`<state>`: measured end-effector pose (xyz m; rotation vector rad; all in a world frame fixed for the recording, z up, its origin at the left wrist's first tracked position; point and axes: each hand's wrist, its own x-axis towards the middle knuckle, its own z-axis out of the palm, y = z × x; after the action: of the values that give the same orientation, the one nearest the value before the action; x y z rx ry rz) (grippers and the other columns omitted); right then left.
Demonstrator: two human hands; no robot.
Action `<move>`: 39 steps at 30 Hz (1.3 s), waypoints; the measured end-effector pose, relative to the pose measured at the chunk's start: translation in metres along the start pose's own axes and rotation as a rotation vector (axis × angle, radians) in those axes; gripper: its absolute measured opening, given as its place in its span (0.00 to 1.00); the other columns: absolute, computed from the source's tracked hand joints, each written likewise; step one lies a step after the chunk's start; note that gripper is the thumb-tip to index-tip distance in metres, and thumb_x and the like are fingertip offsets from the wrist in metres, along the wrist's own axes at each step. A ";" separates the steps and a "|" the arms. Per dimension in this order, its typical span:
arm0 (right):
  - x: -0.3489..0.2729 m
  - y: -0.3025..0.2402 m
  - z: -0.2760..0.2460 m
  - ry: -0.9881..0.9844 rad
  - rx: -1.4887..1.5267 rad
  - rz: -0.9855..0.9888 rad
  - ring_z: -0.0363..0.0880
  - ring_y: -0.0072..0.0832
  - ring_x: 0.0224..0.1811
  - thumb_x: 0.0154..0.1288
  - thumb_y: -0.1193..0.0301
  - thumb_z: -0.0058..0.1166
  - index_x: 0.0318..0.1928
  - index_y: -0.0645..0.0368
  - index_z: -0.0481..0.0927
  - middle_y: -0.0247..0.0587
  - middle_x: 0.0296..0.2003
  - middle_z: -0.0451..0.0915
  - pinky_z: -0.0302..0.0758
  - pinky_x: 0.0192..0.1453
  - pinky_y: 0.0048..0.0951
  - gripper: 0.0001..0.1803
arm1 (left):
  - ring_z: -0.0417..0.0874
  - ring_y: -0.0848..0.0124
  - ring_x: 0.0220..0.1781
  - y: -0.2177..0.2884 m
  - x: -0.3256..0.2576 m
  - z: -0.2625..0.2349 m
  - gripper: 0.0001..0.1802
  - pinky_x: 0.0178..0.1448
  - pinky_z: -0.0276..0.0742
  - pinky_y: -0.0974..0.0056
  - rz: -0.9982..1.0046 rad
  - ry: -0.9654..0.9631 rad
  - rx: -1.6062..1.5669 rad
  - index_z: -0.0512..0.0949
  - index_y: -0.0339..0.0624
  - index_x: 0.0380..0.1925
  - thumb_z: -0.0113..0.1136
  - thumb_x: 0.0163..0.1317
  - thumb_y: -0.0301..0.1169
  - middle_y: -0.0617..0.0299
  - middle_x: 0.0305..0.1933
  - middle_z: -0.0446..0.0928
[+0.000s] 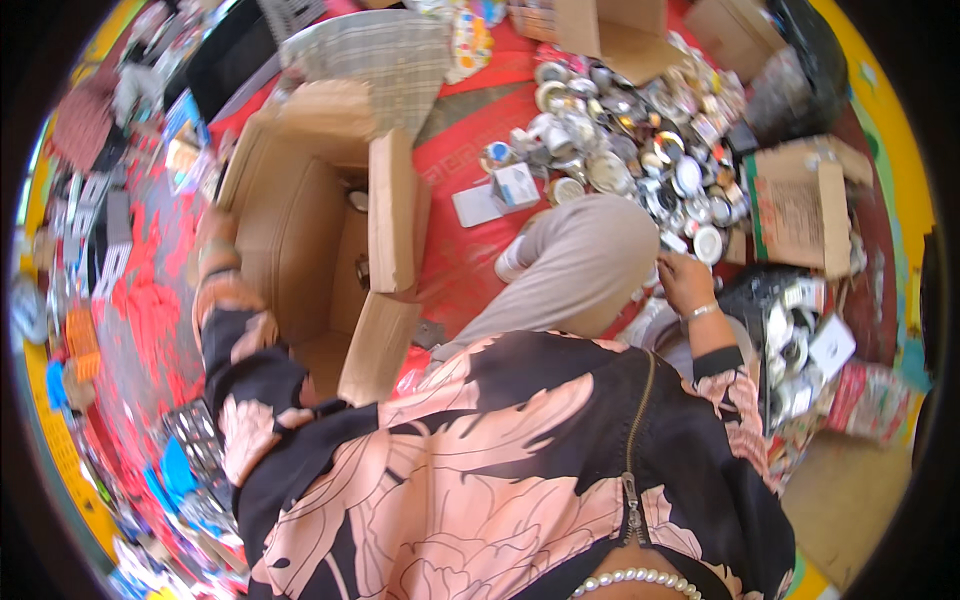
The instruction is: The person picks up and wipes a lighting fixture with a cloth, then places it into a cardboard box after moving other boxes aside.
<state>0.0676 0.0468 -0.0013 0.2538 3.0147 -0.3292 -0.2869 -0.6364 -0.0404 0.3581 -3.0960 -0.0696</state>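
An open cardboard box point(285, 230) is standing at left, a pile of round containers point(610, 172) lying ahead. The blurred left hand point(218, 250) is resting at the box's outer edge, the right hand point(686, 284) near a white lid point(708, 245) — how far open their fingers are standing, or what they are holding, I cannot tell.

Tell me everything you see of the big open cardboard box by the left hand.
The big cardboard box is plain brown, its mouth open toward the camera. Flaps stand spread at the right and far edges. It is left of the bent leg, beside bare red sheeting. Inside, a small pale item shows; the right flaps hide part of the interior. The blurred left hand appears to touch its left side.
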 end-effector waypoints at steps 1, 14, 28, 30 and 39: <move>-0.005 -0.003 -0.006 0.009 0.053 0.044 0.77 0.45 0.32 0.54 0.67 0.49 0.35 0.55 0.80 0.47 0.29 0.78 0.73 0.35 0.41 0.10 | 0.75 0.47 0.44 0.016 -0.029 -0.023 0.14 0.47 0.70 0.48 0.063 0.038 -0.063 0.75 0.36 0.33 0.52 0.52 0.35 0.40 0.38 0.75; -0.043 0.012 -0.035 0.193 0.883 0.329 0.79 0.26 0.30 0.55 0.71 0.50 0.38 0.63 0.80 0.42 0.29 0.81 0.74 0.36 0.24 0.11 | 0.68 0.51 0.55 0.215 -0.071 -0.108 0.28 0.59 0.63 0.56 0.611 0.604 -0.056 0.69 0.34 0.49 0.62 0.49 0.35 0.45 0.49 0.72; -0.030 0.029 -0.069 0.208 1.148 0.537 0.77 0.20 0.32 0.56 0.77 0.51 0.39 0.65 0.79 0.40 0.29 0.80 0.73 0.38 0.20 0.10 | 0.74 0.65 0.49 0.738 -0.023 0.105 0.32 0.49 0.68 0.62 0.329 -0.618 -0.716 0.70 0.28 0.50 0.53 0.57 0.47 0.49 0.47 0.74; -0.021 0.040 -0.079 0.214 1.169 0.587 0.77 0.20 0.32 0.56 0.78 0.51 0.39 0.65 0.79 0.41 0.30 0.80 0.73 0.38 0.20 0.10 | 0.70 0.60 0.55 0.783 0.041 0.154 0.36 0.56 0.65 0.61 0.353 -0.525 -0.562 0.69 0.30 0.51 0.50 0.54 0.53 0.46 0.52 0.71; -0.002 0.077 -0.084 0.275 1.351 0.852 0.77 0.25 0.32 0.58 0.81 0.46 0.38 0.70 0.78 0.43 0.28 0.79 0.74 0.40 0.25 0.09 | 0.63 0.55 0.63 0.844 0.070 0.168 0.34 0.64 0.58 0.58 0.193 -0.450 -0.624 0.67 0.38 0.55 0.36 0.59 0.53 0.43 0.59 0.64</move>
<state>0.0768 0.1392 0.0644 1.6000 1.9805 -2.1553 -0.5524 0.1758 -0.1672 0.0138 -3.2601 -1.2248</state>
